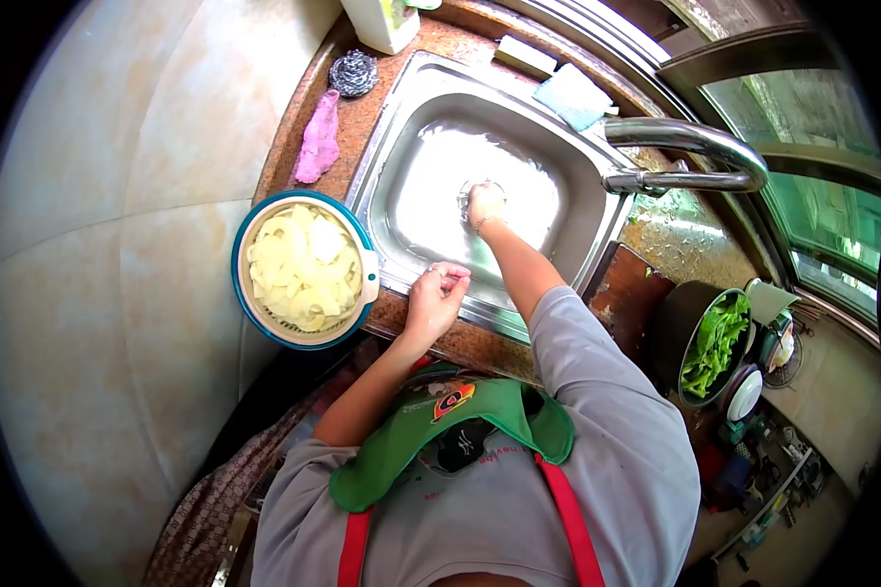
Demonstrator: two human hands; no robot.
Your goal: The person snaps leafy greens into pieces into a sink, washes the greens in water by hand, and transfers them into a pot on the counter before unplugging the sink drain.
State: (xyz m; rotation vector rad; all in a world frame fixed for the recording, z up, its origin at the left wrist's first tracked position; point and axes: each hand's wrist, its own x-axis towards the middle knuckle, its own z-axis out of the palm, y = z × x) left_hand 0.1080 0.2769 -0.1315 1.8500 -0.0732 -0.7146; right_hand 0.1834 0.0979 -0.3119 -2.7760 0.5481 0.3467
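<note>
My right hand [486,203] reaches down to the round drain [465,201] on the floor of a stainless steel sink [401,230]. Its fingers are bunched over the drain, and whatever they grip is hidden. Over the sink's near rim is my left hand [436,305], its fingers curled in and nothing seen in them. To the left of that hand stands a blue-rimmed bowl with a pale strainer [370,276] inside, full of pale sliced pieces [303,264]. The sink floor looks wet and shiny.
A chrome faucet [695,135] arches at the sink's right. A pink cloth [318,139] and a steel wool scrubber [353,73] lie on the left counter. A light blue cloth [572,96] sits behind the sink. At right, a dark pot [690,313] holds green leaves [717,342].
</note>
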